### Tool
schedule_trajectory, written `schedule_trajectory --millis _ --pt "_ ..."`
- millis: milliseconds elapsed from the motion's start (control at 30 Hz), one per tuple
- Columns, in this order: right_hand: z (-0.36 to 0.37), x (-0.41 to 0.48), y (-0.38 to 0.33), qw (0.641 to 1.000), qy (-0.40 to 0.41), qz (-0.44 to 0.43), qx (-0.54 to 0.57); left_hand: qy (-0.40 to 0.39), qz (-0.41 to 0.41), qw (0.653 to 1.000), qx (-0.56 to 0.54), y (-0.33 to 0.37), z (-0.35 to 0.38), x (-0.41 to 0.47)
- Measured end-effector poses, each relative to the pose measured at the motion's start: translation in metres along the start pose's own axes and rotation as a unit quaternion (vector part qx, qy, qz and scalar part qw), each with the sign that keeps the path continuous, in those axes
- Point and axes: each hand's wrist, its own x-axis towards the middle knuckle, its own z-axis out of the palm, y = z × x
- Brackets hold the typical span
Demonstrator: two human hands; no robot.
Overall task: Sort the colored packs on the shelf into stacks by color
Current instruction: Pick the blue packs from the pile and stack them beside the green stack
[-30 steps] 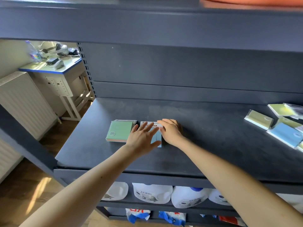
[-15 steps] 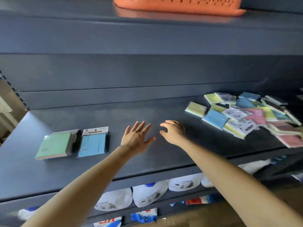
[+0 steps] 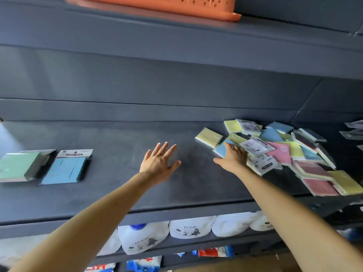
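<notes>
Colored packs (image 3: 280,152) are heaped loosely at the right end of the dark shelf (image 3: 117,189). A blue pack (image 3: 221,149) at the heap's near-left edge is touched by the right hand (image 3: 232,159), whose fingers are laid flat on it, not closed. The left hand (image 3: 159,162) is held over bare shelf, fingers spread and empty. Far left, a green stack (image 3: 17,166) and a blue stack (image 3: 64,169) are set side by side. An orange basket (image 3: 157,4) is seen on the shelf above.
</notes>
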Motion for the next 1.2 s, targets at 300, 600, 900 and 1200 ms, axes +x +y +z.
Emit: schedule_trajectory --millis 300,600,900,1200 --pt "-0.006 0.022 0.014 0.996 -0.071 0.011 0.049 0.004 -0.034 0.999 0.015 0.01 0.003 0.003" --pt "-0.01 0.03 0.015 0.999 -0.002 0.009 0.045 -0.002 -0.042 0.999 0.015 0.015 0.011 0.002" --pt "-0.009 0.02 -0.001 0.993 0.078 -0.067 0.061 0.004 -0.039 0.999 -0.008 0.018 0.008 0.003" --pt "-0.012 -0.007 -0.05 0.921 -0.009 -0.08 0.381 -0.031 -0.105 0.938 -0.33 0.03 -0.013 -0.001"
